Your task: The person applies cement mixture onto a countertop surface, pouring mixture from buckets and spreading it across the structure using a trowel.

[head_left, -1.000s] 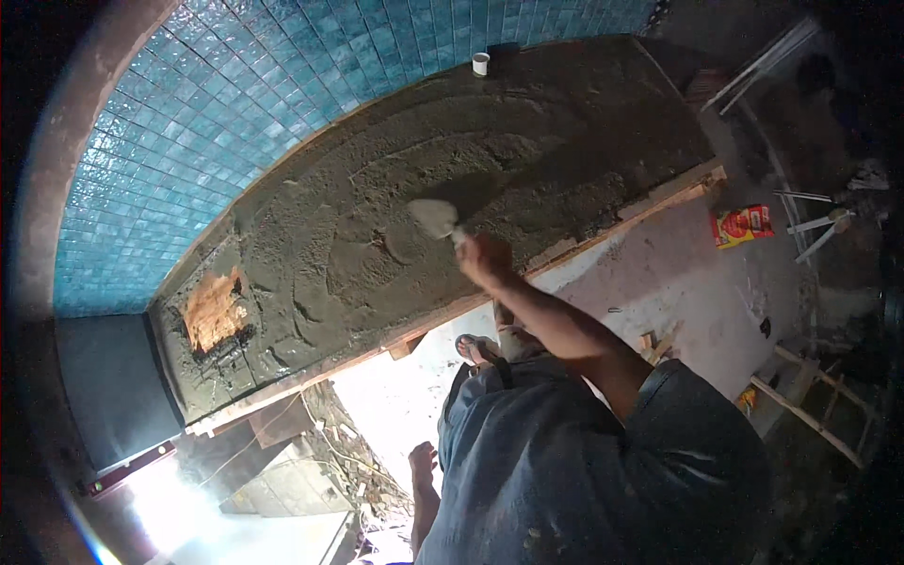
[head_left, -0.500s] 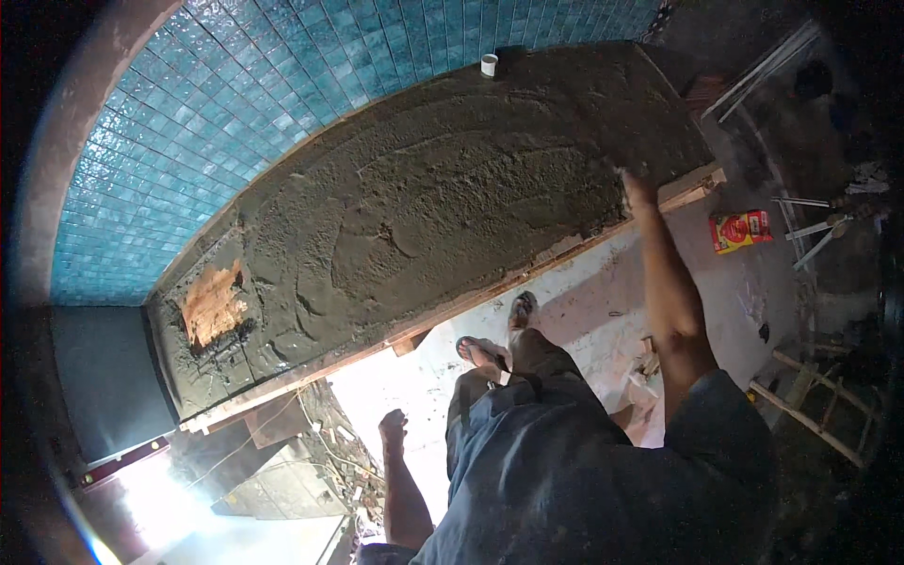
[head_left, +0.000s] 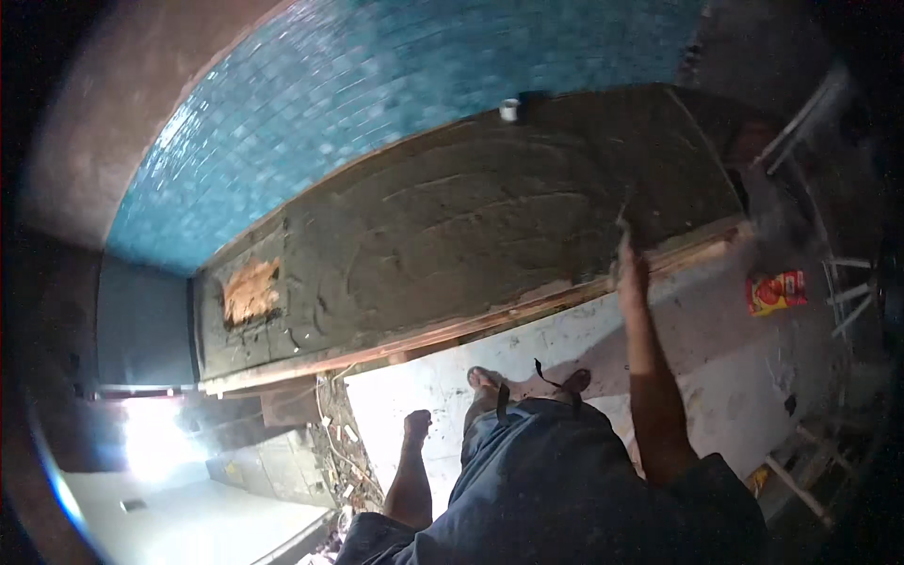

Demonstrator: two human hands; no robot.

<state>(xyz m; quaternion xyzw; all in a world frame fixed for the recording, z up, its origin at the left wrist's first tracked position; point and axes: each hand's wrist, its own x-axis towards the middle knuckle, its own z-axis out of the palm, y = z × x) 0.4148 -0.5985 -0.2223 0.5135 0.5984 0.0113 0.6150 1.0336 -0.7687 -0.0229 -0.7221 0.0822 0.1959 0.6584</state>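
A long slab of wet grey mortar (head_left: 443, 226) stretches across the middle, its surface marked with curved strokes. My right hand (head_left: 633, 271) is closed at the slab's front edge, toward its right end. From it a slim, blurred tool, apparently a trowel (head_left: 623, 215), points over the mortar. My left hand (head_left: 416, 425) hangs low as a fist, apart from the slab, with nothing showing in it. Near the slab's left end a bare wooden patch (head_left: 252, 292) shows through the mortar. At the back edge stands a small white cup (head_left: 509, 110).
Blue glazed tiles (head_left: 405, 94) cover the curved wall behind. A wooden board (head_left: 424, 341) edges the slab's front. Below is pale floor (head_left: 405, 384), with a red and yellow packet (head_left: 777, 293) at right. Rubble (head_left: 341, 443) and a bright light (head_left: 155, 438) lie at left. Wooden poles (head_left: 800, 490) stand lower right.
The view has shifted, and the slab sits lower in it. My feet have moved and now stand side by side. My right arm remains stretched toward the slab's front edge; my left stays low.
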